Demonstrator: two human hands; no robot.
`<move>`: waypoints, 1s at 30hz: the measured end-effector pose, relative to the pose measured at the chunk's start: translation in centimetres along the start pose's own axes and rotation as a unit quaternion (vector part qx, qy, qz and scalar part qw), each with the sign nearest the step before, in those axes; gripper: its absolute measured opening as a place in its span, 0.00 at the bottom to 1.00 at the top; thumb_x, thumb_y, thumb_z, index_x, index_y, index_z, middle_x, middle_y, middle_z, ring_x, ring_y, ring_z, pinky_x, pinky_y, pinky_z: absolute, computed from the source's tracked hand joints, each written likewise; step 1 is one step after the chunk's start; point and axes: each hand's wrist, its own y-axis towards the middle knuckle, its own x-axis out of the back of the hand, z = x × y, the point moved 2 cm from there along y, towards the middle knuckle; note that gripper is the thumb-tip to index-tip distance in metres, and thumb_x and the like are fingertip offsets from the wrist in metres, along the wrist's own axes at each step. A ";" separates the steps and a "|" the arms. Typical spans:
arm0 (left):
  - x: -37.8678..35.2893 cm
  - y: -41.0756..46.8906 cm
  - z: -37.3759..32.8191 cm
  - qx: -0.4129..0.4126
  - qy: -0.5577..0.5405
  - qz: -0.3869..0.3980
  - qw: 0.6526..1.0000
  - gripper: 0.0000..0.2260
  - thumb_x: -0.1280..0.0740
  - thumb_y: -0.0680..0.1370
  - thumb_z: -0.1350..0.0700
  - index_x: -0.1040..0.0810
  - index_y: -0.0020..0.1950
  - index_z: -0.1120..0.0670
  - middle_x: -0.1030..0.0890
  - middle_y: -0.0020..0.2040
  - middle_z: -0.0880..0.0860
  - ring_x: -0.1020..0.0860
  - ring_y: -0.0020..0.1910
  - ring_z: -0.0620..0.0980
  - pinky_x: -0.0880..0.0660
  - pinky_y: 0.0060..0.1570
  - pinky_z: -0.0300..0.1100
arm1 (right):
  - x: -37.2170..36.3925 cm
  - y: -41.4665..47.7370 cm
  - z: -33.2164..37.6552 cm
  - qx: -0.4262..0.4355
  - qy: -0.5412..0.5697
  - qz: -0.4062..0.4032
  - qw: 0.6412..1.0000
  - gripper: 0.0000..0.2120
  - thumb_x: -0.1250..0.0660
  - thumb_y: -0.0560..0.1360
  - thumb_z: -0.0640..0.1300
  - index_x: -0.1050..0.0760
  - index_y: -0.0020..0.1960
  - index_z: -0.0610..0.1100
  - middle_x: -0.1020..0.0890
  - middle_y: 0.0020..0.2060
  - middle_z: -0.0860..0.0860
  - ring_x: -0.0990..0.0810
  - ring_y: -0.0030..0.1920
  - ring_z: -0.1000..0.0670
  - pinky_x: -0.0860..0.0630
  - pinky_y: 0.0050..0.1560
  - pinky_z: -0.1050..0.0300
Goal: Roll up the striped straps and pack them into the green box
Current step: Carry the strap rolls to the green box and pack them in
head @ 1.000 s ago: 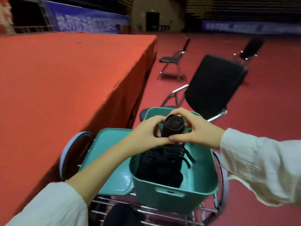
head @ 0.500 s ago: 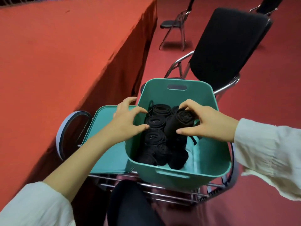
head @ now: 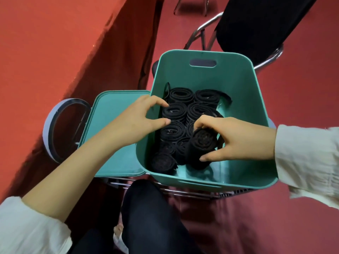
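Rolled strap (head: 201,142) pinched in right grip (head: 238,138) inside green box (head: 238,85); left grip (head: 135,116) unclear.

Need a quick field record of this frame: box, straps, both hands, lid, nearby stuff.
container: green box, open, on wire rack
contents: packed rolls, dark, on end, in two rows
in_hand: held roll, upright, near end of right row
right: right hand grips held roll
left: left hand over box's left rim, fingertips by a roll; grip unclear
cover: lid flat, left of box
behind: black chair
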 end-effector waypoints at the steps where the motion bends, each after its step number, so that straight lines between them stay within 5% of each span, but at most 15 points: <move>1: -0.1 0.1 0.0 0.000 0.002 0.000 1.000 0.14 0.29 0.75 0.49 0.25 0.59 0.44 0.26 0.61 0.47 0.30 0.61 0.44 0.38 0.58 0.38 | -0.1 0.2 0.0 -0.001 -0.003 0.009 1.000 0.22 0.24 0.67 0.51 0.32 0.54 0.53 0.22 0.46 0.59 0.24 0.45 0.60 0.27 0.48 0.63; 11: 0.3 0.2 0.5 -0.010 0.015 0.019 1.000 0.13 0.28 0.73 0.48 0.25 0.55 0.42 0.28 0.58 0.47 0.30 0.60 0.44 0.37 0.60 0.37 | -1.2 1.4 1.9 0.043 -0.024 0.101 0.994 0.24 0.21 0.65 0.50 0.31 0.54 0.53 0.23 0.48 0.56 0.25 0.50 0.53 0.27 0.53 0.54; 18: 0.1 0.2 0.6 -0.013 -0.003 0.006 1.000 0.11 0.29 0.74 0.48 0.25 0.54 0.42 0.28 0.57 0.47 0.29 0.57 0.42 0.40 0.51 0.20 | -5.6 2.9 0.7 0.026 -0.037 0.121 0.992 0.26 0.24 0.66 0.43 0.32 0.58 0.52 0.36 0.53 0.54 0.24 0.50 0.44 0.24 0.52 0.46; 21: 0.2 0.1 0.6 -0.013 -0.006 0.005 1.000 0.11 0.30 0.74 0.48 0.25 0.55 0.42 0.28 0.55 0.46 0.28 0.52 0.39 0.37 0.47 0.21 | -5.8 3.3 0.0 -0.001 -0.080 0.125 0.989 0.27 0.24 0.67 0.45 0.31 0.61 0.51 0.38 0.52 0.54 0.25 0.51 0.45 0.27 0.52 0.53; 27: 0.1 0.2 0.4 -0.016 -0.009 0.005 1.000 0.11 0.30 0.74 0.49 0.25 0.54 0.41 0.29 0.53 0.42 0.29 0.46 0.36 0.37 0.46 0.23 | -5.6 3.8 0.6 0.061 -0.285 0.098 0.951 0.28 0.29 0.70 0.58 0.33 0.66 0.51 0.28 0.56 0.52 0.31 0.57 0.48 0.38 0.50 0.55; 30: 0.1 0.1 0.6 -0.018 -0.011 0.002 1.000 0.11 0.29 0.74 0.49 0.25 0.55 0.41 0.29 0.55 0.44 0.29 0.47 0.35 0.36 0.47 0.25 | -5.8 3.9 0.8 0.091 -0.302 0.086 0.945 0.28 0.30 0.71 0.59 0.32 0.66 0.50 0.26 0.56 0.52 0.32 0.58 0.49 0.44 0.48 0.57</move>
